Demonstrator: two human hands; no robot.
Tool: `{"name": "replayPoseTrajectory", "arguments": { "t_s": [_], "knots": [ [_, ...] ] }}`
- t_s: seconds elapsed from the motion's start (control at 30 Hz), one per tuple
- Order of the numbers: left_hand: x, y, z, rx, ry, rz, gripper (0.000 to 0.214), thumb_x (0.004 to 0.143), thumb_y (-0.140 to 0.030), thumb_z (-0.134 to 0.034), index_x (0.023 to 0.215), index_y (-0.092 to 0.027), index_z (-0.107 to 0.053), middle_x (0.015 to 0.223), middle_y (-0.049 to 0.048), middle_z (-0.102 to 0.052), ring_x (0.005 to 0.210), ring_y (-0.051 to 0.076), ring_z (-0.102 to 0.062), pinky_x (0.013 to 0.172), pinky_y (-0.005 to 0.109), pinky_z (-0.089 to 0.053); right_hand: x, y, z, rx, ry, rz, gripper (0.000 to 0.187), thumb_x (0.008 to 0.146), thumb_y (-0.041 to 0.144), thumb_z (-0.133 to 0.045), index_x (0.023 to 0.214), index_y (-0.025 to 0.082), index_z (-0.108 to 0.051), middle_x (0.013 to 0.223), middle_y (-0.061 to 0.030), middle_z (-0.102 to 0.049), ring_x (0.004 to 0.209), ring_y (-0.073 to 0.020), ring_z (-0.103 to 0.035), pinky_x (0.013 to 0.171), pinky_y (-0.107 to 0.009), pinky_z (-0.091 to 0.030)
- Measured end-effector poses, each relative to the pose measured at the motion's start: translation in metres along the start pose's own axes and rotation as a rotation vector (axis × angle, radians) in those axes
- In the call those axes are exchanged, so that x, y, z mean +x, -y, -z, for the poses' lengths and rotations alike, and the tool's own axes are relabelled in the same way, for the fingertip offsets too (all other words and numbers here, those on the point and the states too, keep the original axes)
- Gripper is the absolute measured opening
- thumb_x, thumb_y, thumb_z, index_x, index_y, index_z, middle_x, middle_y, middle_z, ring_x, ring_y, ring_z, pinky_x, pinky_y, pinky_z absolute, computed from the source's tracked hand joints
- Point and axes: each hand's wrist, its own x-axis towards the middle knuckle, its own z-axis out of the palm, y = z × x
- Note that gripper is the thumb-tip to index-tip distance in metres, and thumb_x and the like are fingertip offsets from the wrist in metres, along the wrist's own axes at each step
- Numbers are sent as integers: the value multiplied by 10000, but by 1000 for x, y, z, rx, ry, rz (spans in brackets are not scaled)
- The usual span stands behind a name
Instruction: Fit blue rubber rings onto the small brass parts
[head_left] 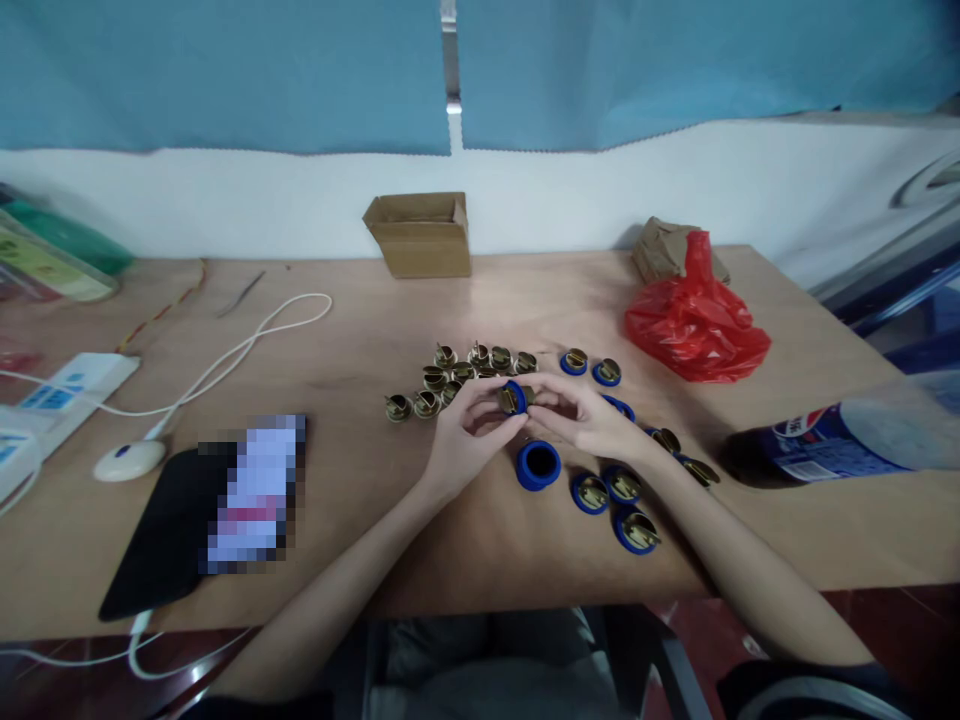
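My left hand [469, 435] and my right hand [589, 415] meet over the middle of the wooden table [375, 560]. Together they pinch a small brass part fitted with a blue cap [514, 398]. Directly below the fingers an empty blue cap [538, 465] lies open side up. A cluster of bare brass parts [457, 378] sits just beyond my left hand. Several brass parts seated in blue caps [619, 495] lie near my right wrist, and two more capped parts [590, 367] rest beyond my right hand.
A small open cardboard box [421, 235] stands at the back. A red plastic bag [694, 320] lies back right, a bottle on its side [832, 445] at far right. A phone [255, 490] on a black pad, white mouse [129, 460], cable and power strip [67, 390] fill the left.
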Motion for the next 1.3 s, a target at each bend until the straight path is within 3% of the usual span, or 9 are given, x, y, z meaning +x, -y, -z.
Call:
{"name": "replayPoseTrajectory", "arguments": {
  "t_s": [0.1, 0.4, 0.57, 0.77, 0.93, 1.17, 1.3],
  "knots": [
    [1, -1, 0, -8, -8, -13, 394, 792, -263, -814, 1141, -223, -636, 1095, 60, -775, 963, 209, -787, 846, 335, -674, 0, 2, -1, 5, -18, 24, 380, 976, 267, -593, 1352, 219, -612, 1125, -77, -750, 1004, -202, -730, 903, -380, -619],
    [-2, 3, 0, 104, -54, -25, 402, 766, -256, -845, 1129, -224, -674, 945, 31, -780, 810, 166, -768, 773, 293, -652, 1, 0, -3, -6, -48, 14, 321, 961, 314, -643, 1262, 205, -629, 1068, -63, -748, 923, -186, -734, 856, -359, -622],
    [-1, 2, 1, 107, -15, -15, 434, 775, -260, -834, 1176, -221, -672, 1043, 67, -778, 888, 195, -776, 844, 336, -652, 1, -2, -1, 40, -63, 6, 341, 982, 275, -610, 1315, 233, -551, 1060, -54, -720, 960, -189, -725, 874, -369, -620],
    [4, 0, 7, -33, 15, 0, 340, 890, -275, -701, 1224, -217, -681, 1251, 109, -743, 1110, 231, -744, 928, 364, -639, 0, -1, 6, 87, -92, -10, 302, 983, 258, -602, 1281, 228, -560, 1124, -75, -721, 965, -188, -738, 898, -370, -622],
    [8, 3, 11, -71, -5, 45, 338, 859, -303, -759, 1179, -209, -700, 1089, 82, -801, 1001, 235, -779, 836, 356, -669, 1, -1, 5, 71, -91, 17, 295, 981, 243, -586, 1274, 207, -597, 1196, -98, -722, 1073, -208, -721, 937, -381, -609],
    [8, 7, 13, -93, -36, 84, 324, 794, -277, -808, 1096, -206, -716, 985, 61, -816, 882, 214, -794, 776, 336, -675, 1, -6, 5, 79, -51, -5, 397, 913, 227, -660, 1308, 194, -622, 1107, -80, -772, 928, -192, -754, 859, -366, -631],
    [8, 8, 15, -54, -28, 90, 285, 767, -245, -808, 1034, -199, -719, 916, 50, -810, 812, 199, -789, 738, 321, -666, 0, -6, 3, 47, -63, -42, 398, 901, 224, -655, 1296, 186, -650, 1128, -87, -778, 952, -207, -761, 883, -399, -635]
  ]
}}
